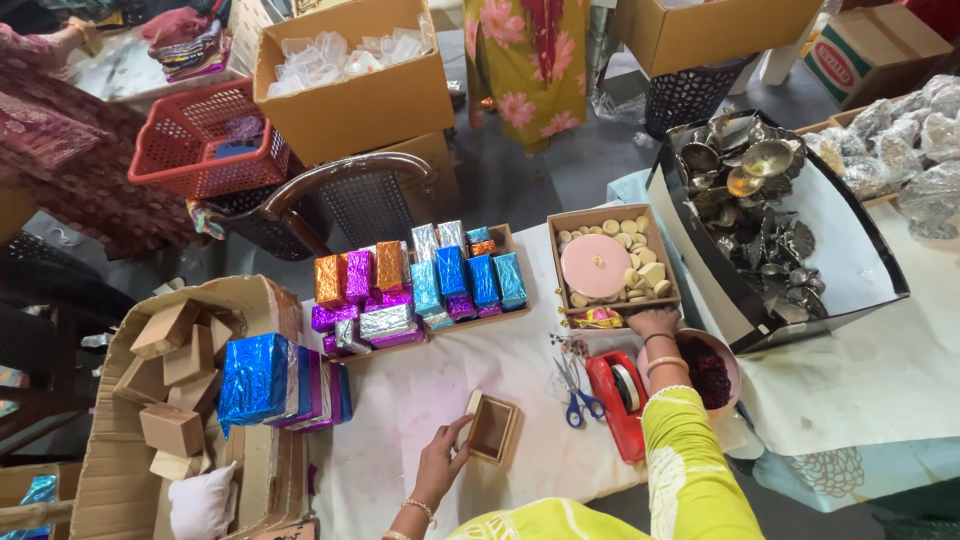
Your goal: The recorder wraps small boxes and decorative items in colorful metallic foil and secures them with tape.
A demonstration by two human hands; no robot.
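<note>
My left hand (440, 460) grips the near left edge of a small open brown box (492, 429) lying on the white cloth. My right hand (653, 322), in a yellow-green sleeve with bangles, reaches forward and rests at the front edge of a cardboard tray (560, 262) holding a pink round disc (596, 266) and several pale round pieces. Its fingers are curled; whether it holds anything is hidden. Blue-handled scissors (577, 397) and a red tape dispenser (620, 398) lie between my two hands.
A tray of foil-wrapped packets (420, 285) sits at centre. Shiny wrapped boxes (270, 380) and plain brown boxes (170, 385) fill a carton at left. A black bin of metal pieces (760, 210) stands right, a pink bowl (712, 372) by my wrist. Another person (525, 60) stands beyond.
</note>
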